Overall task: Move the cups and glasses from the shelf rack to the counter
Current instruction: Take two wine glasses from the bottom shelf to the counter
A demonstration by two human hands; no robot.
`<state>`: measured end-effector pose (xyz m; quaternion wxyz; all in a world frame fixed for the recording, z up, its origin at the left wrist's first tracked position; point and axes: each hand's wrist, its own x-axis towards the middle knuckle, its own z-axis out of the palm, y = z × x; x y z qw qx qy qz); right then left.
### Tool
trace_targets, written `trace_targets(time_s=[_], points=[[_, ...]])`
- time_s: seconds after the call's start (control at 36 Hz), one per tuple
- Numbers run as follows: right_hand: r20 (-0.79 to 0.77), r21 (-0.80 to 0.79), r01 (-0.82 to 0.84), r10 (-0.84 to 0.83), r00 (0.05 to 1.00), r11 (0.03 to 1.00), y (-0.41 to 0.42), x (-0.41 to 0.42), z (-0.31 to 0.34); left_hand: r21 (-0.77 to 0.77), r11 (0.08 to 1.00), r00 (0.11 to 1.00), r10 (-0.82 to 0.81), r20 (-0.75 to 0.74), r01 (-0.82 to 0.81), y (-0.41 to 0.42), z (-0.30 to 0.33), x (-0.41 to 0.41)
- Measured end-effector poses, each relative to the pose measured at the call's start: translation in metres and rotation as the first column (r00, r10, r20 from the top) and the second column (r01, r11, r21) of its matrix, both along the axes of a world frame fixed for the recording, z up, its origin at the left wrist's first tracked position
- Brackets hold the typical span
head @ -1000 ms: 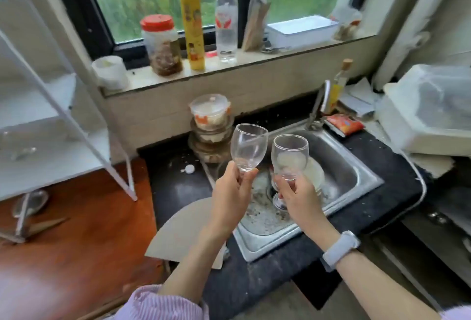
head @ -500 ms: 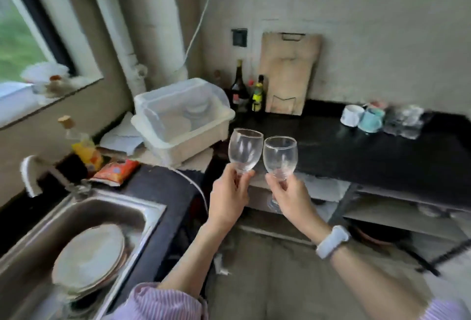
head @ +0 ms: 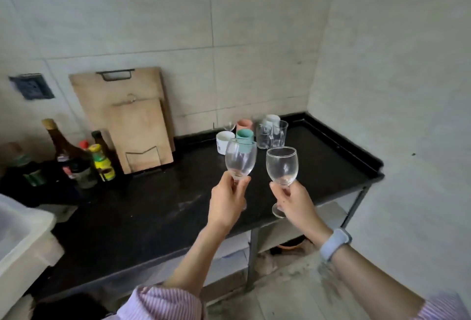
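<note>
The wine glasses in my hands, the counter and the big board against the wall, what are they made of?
Wine glasses: clear glass, see-through with shiny rims. Counter: black, glossy, probably polished stone. Board: pale wood, matte, with a dark handle, likely metal.

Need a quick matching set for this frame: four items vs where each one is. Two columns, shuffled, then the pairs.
Items:
1. left wine glass
2. right wine glass
3. cutting boards
4. white cup

Places:
A. leaning on the wall
B. standing on the counter with other cups
C. in the hand with the watch, the right hand
D. in the left hand

Pairs: 1-D, 2-C, 3-A, 4-B
</note>
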<state>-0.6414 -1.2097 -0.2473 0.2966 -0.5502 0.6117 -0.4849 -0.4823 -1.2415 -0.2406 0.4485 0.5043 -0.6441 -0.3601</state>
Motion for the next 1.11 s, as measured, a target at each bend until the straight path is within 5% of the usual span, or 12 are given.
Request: trace_targets(time_s=[0.28, 0.5, 0.69, 0.92, 1.11], points=[[0.064, 0.12, 0.096, -0.104, 0.993, 0.988, -0.126, -0.058, -0.019, 0.064, 0.994, 0.995, -0.094, 0.016, 0.093, -0.153, -0.017, -0.051], [0.118, 0.239, 0.087, -0.117, 0.986, 0.967, -0.219, -0.102, -0.072, 0.302, 0.948, 0.99, -0.065, -0.126, 0.1, -0.238, -0.072, -0.096], [0.077, 0.33, -0.012, -0.014, 0.997, 0.944, -0.299, -0.125, -0.131, 0.352, 0.929, 0.993, 0.12, 0.009, -0.115, -0.302, -0.134, -0.116], [-0.143, 0.262, -0.024, 0.063, 0.988, 0.965, -0.369, -0.12, -0.184, 0.329, 0.893, 0.949, 0.261, 0.176, -0.307, -0.352, -0.192, -0.111], [0.002, 0.355, -0.073, 0.078, 0.997, 0.932, -0.407, -0.108, -0.21, 0.31, 0.868, 0.92, 0.349, 0.176, -0.388, -0.375, -0.223, -0.106]])
